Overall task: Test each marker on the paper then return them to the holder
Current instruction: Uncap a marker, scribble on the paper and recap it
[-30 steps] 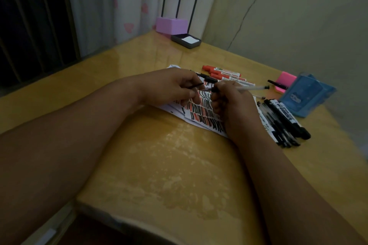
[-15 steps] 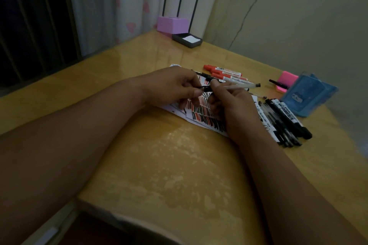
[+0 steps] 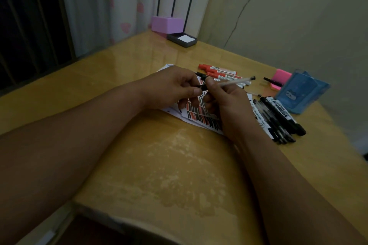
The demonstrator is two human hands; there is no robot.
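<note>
Head view. A glossy yellow-brown wooden table [image 3: 159,165], its near surface worn in pale, mottled patches, carries a white paper sheet [image 3: 196,120] covered with short red and black strokes. Both hands meet above the paper. The left hand [image 3: 171,87] pinches a small black cap [image 3: 201,87] between thumb and curled fingers, at the left end of a slim pen [image 3: 235,81]; whether the cap is seated on the pen cannot be told. The right hand [image 3: 225,101] has its fingers curled round the pen's clear, cylindrical plastic barrel, which points right and ends in a black plug. Just beyond the hands lie red markers [image 3: 219,70] with white labelled barrels, side by side. Right of the paper, a bundle of black markers [image 3: 278,117] lies in parallel, touching one another. The holder [image 3: 302,93], a boxy blue translucent plastic case, sits at the right near the wall, just beyond the black markers. Beside it, to the left, is a bright pink pad [image 3: 280,75] with a thin black stick across it. At the far corner stand a smooth lilac box [image 3: 166,24] and a shallow dark tray [image 3: 182,39] of white slips, before a pale curtain [image 3: 127,6] printed with pink hearts.
</note>
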